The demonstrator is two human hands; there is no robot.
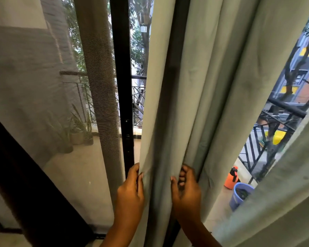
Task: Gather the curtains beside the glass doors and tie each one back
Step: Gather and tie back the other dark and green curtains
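Both hands are engaged on the pale green, heavy-woven fabric curtain [200,97], which hangs in deep vertical folds in front of the black metal door frame [121,77] of the glass doors. The left hand [130,191] has its grip clamped on the curtain's left-hand edge, fingers curled behind the hem and thumb on the front, just beside the frame. The right hand [185,191] pinches an inner fold a short way to the right, fingers curled into the pleat. Between the two hands a band of cloth remains ungathered, and several further folds to the right of the right hand lie outside either grip. A second pale green panel [284,184] hangs at the lower right, apart from the held one. A sheer grey mesh curtain [48,90] covers the glass to the left of the frame. Through the gap, an orange spray bottle [231,177] and a blue plastic bucket [239,195] stand on the balcony floor by the black railing [257,145]. No tie-back is visible. Assessment: gathering is at an early stage. Risks: the outer folds may fall loose if the hands close together without collecting them, giving an uneven bundle; the narrow pinch of the right hand may slip on heavy cloth; a downward pull could strain the hanging points, which are out of view; cloth may catch on the frame's latch fittings.
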